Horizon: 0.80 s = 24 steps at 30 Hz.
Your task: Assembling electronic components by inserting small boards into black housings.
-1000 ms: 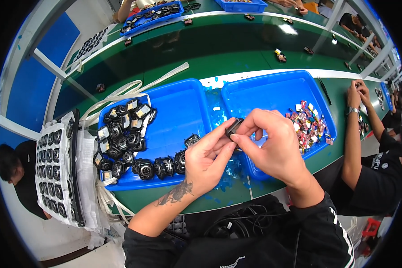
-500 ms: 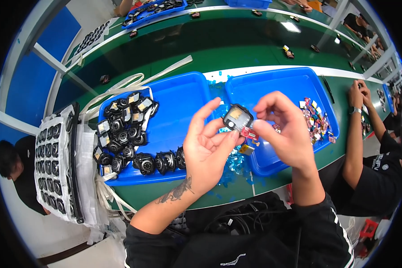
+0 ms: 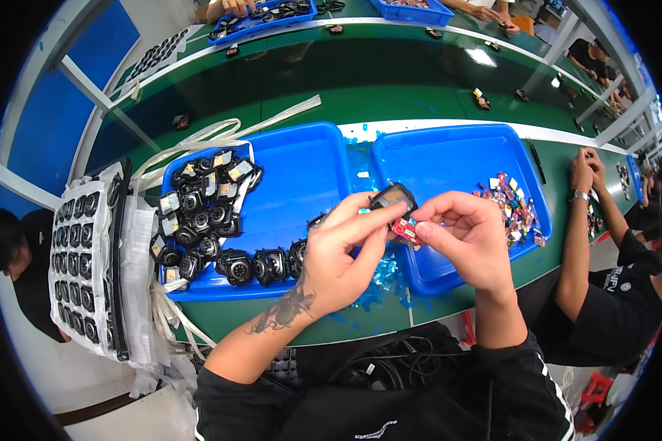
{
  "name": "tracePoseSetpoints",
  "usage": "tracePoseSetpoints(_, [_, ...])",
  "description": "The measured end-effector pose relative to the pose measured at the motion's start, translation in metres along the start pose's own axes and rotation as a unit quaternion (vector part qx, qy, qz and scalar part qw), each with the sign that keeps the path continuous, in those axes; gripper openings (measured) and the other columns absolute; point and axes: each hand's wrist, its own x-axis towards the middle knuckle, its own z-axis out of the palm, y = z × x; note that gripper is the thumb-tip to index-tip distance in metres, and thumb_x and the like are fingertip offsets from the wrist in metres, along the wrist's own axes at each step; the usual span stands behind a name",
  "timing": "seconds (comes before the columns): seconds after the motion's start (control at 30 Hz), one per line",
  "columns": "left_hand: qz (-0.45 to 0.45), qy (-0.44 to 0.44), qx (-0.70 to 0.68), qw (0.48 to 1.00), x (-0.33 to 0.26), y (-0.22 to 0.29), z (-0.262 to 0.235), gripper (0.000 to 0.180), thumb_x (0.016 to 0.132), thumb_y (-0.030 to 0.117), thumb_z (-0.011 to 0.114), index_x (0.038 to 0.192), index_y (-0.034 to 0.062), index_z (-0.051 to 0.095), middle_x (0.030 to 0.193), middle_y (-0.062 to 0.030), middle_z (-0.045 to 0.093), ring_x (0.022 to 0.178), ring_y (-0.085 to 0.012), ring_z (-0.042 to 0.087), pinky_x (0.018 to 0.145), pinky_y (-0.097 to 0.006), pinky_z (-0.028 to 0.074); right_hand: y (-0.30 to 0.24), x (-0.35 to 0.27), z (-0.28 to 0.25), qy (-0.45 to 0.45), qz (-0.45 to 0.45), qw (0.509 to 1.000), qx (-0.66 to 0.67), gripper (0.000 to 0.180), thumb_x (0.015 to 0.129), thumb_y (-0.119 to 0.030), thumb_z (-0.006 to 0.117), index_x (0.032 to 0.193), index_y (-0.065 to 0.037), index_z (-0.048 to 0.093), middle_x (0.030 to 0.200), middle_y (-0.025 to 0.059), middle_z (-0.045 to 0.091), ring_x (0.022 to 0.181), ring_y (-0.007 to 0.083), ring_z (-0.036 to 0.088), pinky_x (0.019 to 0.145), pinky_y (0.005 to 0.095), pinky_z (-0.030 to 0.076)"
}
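My left hand (image 3: 342, 253) pinches a small black square watch body (image 3: 393, 197) with a pale screen, held above the gap between two blue trays. My right hand (image 3: 467, 239) grips a small red sticker (image 3: 404, 229) right under the watch body, touching it. The left blue tray (image 3: 301, 165) holds several black watch bodies (image 3: 202, 220) heaped at its left side and along its near edge. The right blue tray (image 3: 449, 158) holds a pile of small red and mixed-colour stickers (image 3: 511, 206) at its right side.
A white sheet rack (image 3: 88, 257) of black watch bodies lies at the left. Scraps of blue film (image 3: 379, 275) lie on the green bench (image 3: 309, 73) near my hands. A person in black sits at my right, forearm (image 3: 577, 242) on the bench. More blue trays (image 3: 265, 16) stand far off.
My hands have parted slightly and lifted the watch body into view. The right hand now holds a red sticker at the watch's lower edge.
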Motion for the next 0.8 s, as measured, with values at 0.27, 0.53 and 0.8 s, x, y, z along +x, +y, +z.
tracePoseSetpoints(0.27, [0.195, -0.066, 0.256, 0.945, 0.004, 0.002, -0.012, 0.026, 0.074, -0.008, 0.072, 0.100, -0.0038, 0.071, 0.113, -0.0182, 0.063, 0.091, -0.0240, 0.069, 0.075, -0.028, 0.058, -0.001, -0.003, -0.006, -0.054, 0.032, 0.996, -0.058, 0.007, 0.091, -0.002, 0.063, 0.097, 0.002, 0.061, 0.092, 0.0031, 0.062, 0.089, 0.0079, 0.059, 0.076, 0.0241, 0.053])
tracePoseSetpoints(0.53, [-0.142, -0.051, -0.145, 0.978, -0.001, -0.008, 0.001, 0.015, 0.086, -0.005, 0.066, 0.100, -0.0059, 0.070, 0.096, -0.0088, 0.065, 0.093, -0.0137, 0.066, 0.080, -0.026, 0.058, 0.018, -0.012, 0.004, 0.029, -0.099, 0.993, -0.066, 0.010, 0.089, 0.003, 0.062, 0.098, 0.002, 0.056, 0.092, 0.0073, 0.060, 0.085, 0.0113, 0.060, 0.076, 0.0260, 0.052])
tracePoseSetpoints(0.8, [-0.150, -0.010, -0.156, 0.976, 0.000, -0.001, 0.006, 0.027, 0.088, -0.009, 0.062, 0.113, -0.0039, 0.067, 0.110, -0.0112, 0.063, 0.103, -0.0158, 0.064, 0.087, -0.026, 0.056, 0.024, -0.005, 0.012, 0.082, -0.140, 0.970, -0.179, 0.029, 0.080, 0.005, 0.071, 0.104, 0.001, 0.055, 0.085, 0.0051, 0.061, 0.075, 0.0093, 0.060, 0.066, 0.0233, 0.050])
